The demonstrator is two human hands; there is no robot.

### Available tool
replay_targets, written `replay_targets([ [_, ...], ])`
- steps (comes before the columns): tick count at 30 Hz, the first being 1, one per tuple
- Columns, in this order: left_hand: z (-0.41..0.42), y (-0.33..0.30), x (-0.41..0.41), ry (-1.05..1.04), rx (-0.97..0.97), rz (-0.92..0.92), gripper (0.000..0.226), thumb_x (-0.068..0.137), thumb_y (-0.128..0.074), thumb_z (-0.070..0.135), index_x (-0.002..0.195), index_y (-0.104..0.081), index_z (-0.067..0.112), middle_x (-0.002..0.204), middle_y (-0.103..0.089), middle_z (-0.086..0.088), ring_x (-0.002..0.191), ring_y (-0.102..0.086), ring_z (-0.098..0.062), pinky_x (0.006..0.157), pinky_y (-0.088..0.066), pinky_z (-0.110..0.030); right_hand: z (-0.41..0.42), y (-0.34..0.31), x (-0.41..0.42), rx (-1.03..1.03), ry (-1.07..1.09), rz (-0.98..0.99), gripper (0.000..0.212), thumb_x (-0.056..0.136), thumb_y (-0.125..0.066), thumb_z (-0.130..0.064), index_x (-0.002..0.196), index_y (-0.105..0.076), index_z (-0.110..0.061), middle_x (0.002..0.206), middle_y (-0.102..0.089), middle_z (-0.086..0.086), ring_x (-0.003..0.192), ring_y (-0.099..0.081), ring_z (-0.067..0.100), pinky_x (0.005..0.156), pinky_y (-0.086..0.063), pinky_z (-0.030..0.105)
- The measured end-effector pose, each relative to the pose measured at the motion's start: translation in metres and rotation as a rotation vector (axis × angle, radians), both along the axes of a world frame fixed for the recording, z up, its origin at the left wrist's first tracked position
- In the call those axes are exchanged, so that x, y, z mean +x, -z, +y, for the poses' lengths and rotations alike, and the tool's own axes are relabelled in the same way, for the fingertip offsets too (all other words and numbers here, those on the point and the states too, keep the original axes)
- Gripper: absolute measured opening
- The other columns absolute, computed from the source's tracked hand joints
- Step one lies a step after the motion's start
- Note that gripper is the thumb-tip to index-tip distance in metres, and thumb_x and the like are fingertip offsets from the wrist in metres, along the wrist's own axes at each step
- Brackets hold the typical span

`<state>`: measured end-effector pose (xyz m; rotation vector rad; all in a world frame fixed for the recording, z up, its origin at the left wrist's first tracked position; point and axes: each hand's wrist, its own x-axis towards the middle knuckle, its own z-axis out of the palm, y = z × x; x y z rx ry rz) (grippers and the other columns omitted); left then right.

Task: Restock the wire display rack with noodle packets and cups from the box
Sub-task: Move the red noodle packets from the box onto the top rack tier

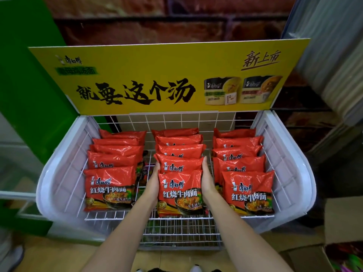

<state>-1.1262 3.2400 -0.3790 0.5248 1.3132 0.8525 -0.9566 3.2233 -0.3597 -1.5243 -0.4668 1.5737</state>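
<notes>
The white wire display rack holds three rows of red noodle packets, standing tilted one behind another. The front packet of the middle row stands between two hands. The cardboard box sits at the right.

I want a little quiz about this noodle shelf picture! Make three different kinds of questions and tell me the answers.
1. True or false: the red plastic noodle packets stand in three rows in the white wire display rack.
2. Which row do the left hand and right hand press between them? A) left B) middle C) right
3. Fill in: the cardboard sign above the rack is ____.

Key: 1 true; 2 B; 3 yellow.
</notes>
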Motion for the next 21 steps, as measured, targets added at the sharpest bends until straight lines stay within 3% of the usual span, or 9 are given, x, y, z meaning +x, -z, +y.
replay_targets([
  [5,0.000,-0.003,0.001,0.020,-0.002,0.001,0.050,0.094,-0.044,0.069,0.118,-0.063,0.029,0.100,-0.078,-0.008,0.090,-0.076,-0.027,0.077,-0.060,-0.043,0.001,0.004,-0.001,0.009,0.006,-0.007,0.075,0.094,-0.028,-0.075,0.143,-0.052,-0.024,0.131,-0.064,0.006,0.114,-0.061,0.025,0.112,-0.040,0.046],
  [7,-0.001,-0.006,0.001,0.026,0.009,0.014,0.056,0.093,-0.044,0.070,0.125,-0.062,0.028,0.102,-0.078,-0.007,0.091,-0.076,-0.027,0.074,-0.060,-0.042,0.002,0.005,0.000,0.018,0.006,-0.022,0.070,0.096,-0.027,-0.072,0.142,-0.052,-0.024,0.131,-0.063,0.006,0.108,-0.061,0.022,0.108,-0.039,0.044],
  [11,-0.002,-0.009,-0.003,0.056,0.028,0.019,0.069,0.090,-0.047,0.074,0.141,-0.054,0.028,0.112,-0.076,-0.007,0.096,-0.075,-0.027,0.068,-0.062,-0.039,0.001,0.005,-0.004,0.011,0.018,-0.043,0.074,0.093,-0.030,-0.076,0.143,-0.051,-0.026,0.133,-0.063,0.007,0.123,-0.059,0.028,0.115,-0.038,0.051],
  [13,-0.003,-0.011,-0.003,0.072,0.034,0.033,0.069,0.090,-0.047,0.075,0.141,-0.053,0.029,0.114,-0.075,-0.007,0.096,-0.075,-0.027,0.068,-0.062,-0.040,0.000,0.002,-0.004,0.008,0.014,-0.054,0.066,0.092,-0.033,-0.078,0.130,-0.059,-0.030,0.123,-0.068,0.005,0.117,-0.062,0.028,0.114,-0.039,0.052],
  [15,-0.002,-0.016,-0.006,0.117,0.060,0.077,0.071,0.088,-0.044,0.078,0.144,-0.047,0.035,0.120,-0.072,-0.006,0.100,-0.073,-0.028,0.079,-0.062,-0.046,0.000,-0.003,-0.004,0.004,0.025,-0.051,0.047,0.092,-0.037,-0.076,0.107,-0.061,-0.039,0.108,-0.071,0.001,0.107,-0.065,0.026,0.111,-0.043,0.052],
  [16,0.000,-0.016,-0.007,0.143,0.079,0.095,0.071,0.088,-0.043,0.079,0.145,-0.044,0.037,0.121,-0.071,-0.005,0.103,-0.072,-0.028,0.086,-0.060,-0.049,-0.001,-0.006,-0.004,0.009,0.031,-0.057,0.043,0.093,-0.038,-0.075,0.106,-0.060,-0.040,0.105,-0.071,0.000,0.107,-0.066,0.026,0.110,-0.044,0.052],
  [18,0.004,-0.018,-0.010,0.171,0.112,0.128,0.070,0.090,-0.042,0.077,0.146,-0.042,0.035,0.121,-0.070,-0.005,0.104,-0.071,-0.026,0.090,-0.058,-0.050,-0.002,-0.014,-0.002,0.016,0.038,-0.079,0.056,0.091,-0.040,-0.077,0.124,-0.058,-0.035,0.112,-0.071,0.002,0.110,-0.066,0.027,0.109,-0.045,0.052],
  [21,0.005,-0.020,-0.012,0.154,0.140,0.189,0.063,0.098,-0.045,0.062,0.149,-0.043,0.025,0.121,-0.069,-0.005,0.103,-0.069,-0.024,0.082,-0.057,-0.038,-0.004,-0.008,0.002,0.029,0.040,-0.137,0.080,0.085,-0.042,-0.084,0.144,-0.050,-0.031,0.129,-0.067,0.002,0.119,-0.063,0.027,0.110,-0.043,0.055],
])
